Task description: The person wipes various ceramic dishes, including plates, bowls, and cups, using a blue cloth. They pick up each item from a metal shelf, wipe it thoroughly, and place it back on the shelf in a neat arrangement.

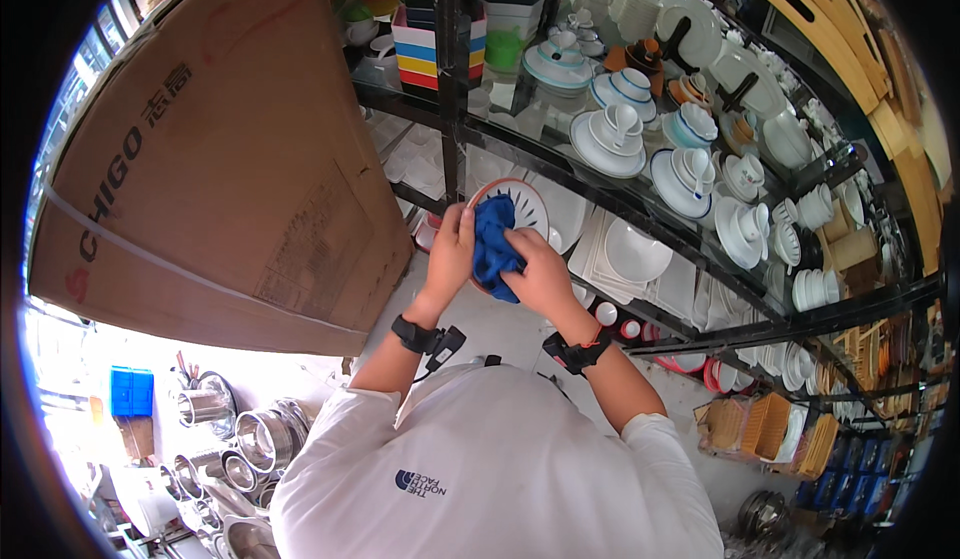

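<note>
In front of my chest I hold a round white plate (529, 203) with an orange-brown rim and dark petal-like marks. My left hand (450, 253) grips its left edge, thumb on top. A crumpled blue cloth (493, 248) lies over the middle and lower part of the plate and hides much of it. My right hand (541, 272) is closed on the cloth and presses it against the plate's face. Both wrists wear black straps, the left one with a small black device.
A tall cardboard box (225, 154) stands close on my left. Ahead and right, a black-framed glass shelf (555, 143) carries stacked bowls, plates and cups. White dishes (637, 250) fill the lower tier. Steel pots (262, 439) stand at lower left, baskets (765, 428) at lower right.
</note>
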Available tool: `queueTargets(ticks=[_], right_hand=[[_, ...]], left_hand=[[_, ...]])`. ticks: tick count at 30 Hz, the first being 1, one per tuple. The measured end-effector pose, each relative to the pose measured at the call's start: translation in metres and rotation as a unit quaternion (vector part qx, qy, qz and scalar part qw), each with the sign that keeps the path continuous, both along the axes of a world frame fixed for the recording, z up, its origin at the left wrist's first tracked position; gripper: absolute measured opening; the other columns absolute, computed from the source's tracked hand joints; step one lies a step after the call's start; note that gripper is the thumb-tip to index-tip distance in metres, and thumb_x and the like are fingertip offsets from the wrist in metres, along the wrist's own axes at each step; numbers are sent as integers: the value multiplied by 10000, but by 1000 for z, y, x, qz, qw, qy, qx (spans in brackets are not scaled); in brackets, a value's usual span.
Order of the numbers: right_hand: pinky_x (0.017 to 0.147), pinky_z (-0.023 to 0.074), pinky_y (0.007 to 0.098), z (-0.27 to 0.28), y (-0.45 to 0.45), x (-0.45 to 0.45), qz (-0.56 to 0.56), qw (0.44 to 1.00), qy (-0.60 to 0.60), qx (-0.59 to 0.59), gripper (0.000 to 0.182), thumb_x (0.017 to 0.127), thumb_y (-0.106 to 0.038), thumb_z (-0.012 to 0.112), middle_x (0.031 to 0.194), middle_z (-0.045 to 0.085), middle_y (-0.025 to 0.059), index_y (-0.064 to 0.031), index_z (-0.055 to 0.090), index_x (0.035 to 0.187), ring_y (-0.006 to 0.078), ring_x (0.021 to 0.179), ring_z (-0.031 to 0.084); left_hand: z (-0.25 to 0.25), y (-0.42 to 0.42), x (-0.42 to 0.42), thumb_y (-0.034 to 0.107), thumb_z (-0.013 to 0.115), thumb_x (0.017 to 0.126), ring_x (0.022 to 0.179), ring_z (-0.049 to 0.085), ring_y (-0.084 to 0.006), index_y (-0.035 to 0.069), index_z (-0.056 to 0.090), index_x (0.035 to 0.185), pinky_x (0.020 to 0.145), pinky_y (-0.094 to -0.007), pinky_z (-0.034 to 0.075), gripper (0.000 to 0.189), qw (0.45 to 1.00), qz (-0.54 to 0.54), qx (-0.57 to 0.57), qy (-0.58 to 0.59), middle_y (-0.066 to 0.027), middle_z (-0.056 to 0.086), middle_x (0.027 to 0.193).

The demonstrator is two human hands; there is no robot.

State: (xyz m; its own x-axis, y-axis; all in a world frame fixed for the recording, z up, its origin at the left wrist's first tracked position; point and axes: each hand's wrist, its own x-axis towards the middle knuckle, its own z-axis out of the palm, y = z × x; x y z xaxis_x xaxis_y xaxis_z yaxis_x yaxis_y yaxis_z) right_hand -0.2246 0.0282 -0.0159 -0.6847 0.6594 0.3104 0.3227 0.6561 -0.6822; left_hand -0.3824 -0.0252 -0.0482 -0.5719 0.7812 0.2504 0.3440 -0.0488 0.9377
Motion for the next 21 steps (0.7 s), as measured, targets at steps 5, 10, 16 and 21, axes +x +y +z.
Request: queueTargets(ticks=[5, 10, 16, 21], right_hand=[[794, 502, 406, -36, 10, 41, -82, 993, -88, 16, 452, 691, -74, 608, 1066, 605, 123, -89, 602, 1143, 357, 940, 604], [809, 497, 431, -13, 30, 37, -204, 976, -10, 83, 472, 674, -71, 608, 1047, 596, 128, -77, 601, 1146, 365, 938, 593], [858, 495, 381, -14, 1, 63, 19, 996, -83, 22, 472, 650, -41, 608, 1108, 614, 119, -84, 621, 1120, 351, 998, 598], [916, 460, 312, -7, 28, 128, -272, 930, 231, -81, 463, 764, 27, 551, 1125, 632, 108, -29, 554, 1224, 196, 1040, 601]], left_hand=[[4, 5, 2, 322, 452, 1004, 834, 617, -238, 21, 546, 1210, 758, -324, 473, 377, 999, -35, 12, -3, -165, 640, 905], [14, 4, 33, 309, 489, 990, 886, 625, -220, 14, 546, 1239, 803, -306, 472, 390, 995, -97, 6, 6, -184, 650, 962], [7, 23, 6, 191, 543, 969, 954, 584, -142, -15, 543, 1218, 845, -264, 455, 323, 978, -140, 47, -144, -109, 649, 1054], [12, 16, -3, 118, 469, 985, 1060, 598, -212, -38, 469, 1258, 893, -321, 496, 315, 905, -169, 44, -387, -143, 580, 1196]])
